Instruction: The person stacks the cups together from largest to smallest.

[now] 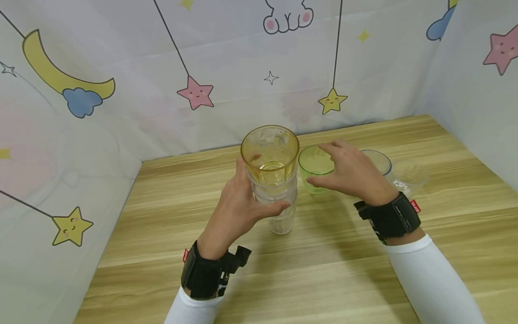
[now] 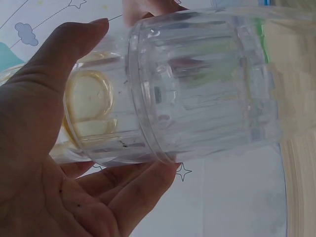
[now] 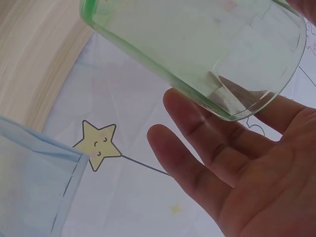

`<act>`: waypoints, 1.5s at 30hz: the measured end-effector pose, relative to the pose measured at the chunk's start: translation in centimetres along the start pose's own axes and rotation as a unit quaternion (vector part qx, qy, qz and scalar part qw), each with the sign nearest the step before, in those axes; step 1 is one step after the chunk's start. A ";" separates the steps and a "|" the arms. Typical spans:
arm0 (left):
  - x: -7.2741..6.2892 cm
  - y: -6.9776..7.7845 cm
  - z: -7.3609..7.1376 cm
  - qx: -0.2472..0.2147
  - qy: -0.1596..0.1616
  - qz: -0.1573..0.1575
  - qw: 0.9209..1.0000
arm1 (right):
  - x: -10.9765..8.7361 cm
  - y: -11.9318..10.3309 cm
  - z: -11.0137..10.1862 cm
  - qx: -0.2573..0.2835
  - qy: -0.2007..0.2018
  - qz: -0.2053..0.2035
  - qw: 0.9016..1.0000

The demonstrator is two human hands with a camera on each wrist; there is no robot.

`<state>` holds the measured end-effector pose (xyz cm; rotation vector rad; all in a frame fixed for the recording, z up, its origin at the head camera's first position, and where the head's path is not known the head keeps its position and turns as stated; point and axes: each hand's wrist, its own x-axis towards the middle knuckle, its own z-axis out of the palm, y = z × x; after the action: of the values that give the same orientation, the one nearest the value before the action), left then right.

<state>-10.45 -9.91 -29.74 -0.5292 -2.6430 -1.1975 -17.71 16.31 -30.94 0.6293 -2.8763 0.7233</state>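
In the head view, my left hand (image 1: pixel 243 202) grips a stack of nested glasses, thumb in front and fingers round the far side. The topmost is a yellow-tinted glass (image 1: pixel 270 155); below it are clear ribbed glasses (image 2: pixel 197 94), large in the left wrist view. Whether the stack's foot touches the table cannot be told. To its right, my right hand (image 1: pixel 352 171) holds a green-tinted glass (image 1: pixel 313 164) between thumb and fingers near its rim. The right wrist view shows two fingers (image 3: pixel 185 163) extended beside that green glass (image 3: pixel 197 49). Part of its right side is hidden by the hand.
A blue-rimmed glass (image 1: pixel 378 159) stands behind my right wrist, partly covered. Next to it is a clear glass (image 1: pixel 410 175). The wood-grain table (image 1: pixel 174 216) meets a printed cloth backdrop (image 1: pixel 243 58) at the back, with cloth on both sides.
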 end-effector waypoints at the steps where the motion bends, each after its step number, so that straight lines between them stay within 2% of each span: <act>1: 0.0 0.0 0.0 0.000 0.000 0.000 1.000 | 0.0 0.0 0.0 0.000 0.003 -0.001 1.000; 10: 0.0 0.0 0.0 0.000 -0.001 -0.003 1.000 | -0.1 -0.3 -0.1 -0.002 0.025 -0.013 1.000; 26: 0.1 -0.2 0.0 0.003 -0.001 0.015 1.000 | -0.6 -1.0 -0.8 0.010 0.061 -0.041 0.997; 36: 0.0 -0.3 0.1 0.005 -0.001 0.021 1.000 | -1.0 -1.3 -1.1 0.033 0.123 -0.099 0.987; 45: 0.2 -0.4 0.0 0.008 0.003 0.029 1.000 | -0.9 -1.3 -1.6 0.039 0.165 -0.131 0.977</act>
<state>-10.80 -10.08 -29.92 -0.5943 -2.6105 -1.1582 -16.34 16.35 -29.11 0.7957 -2.4156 0.8154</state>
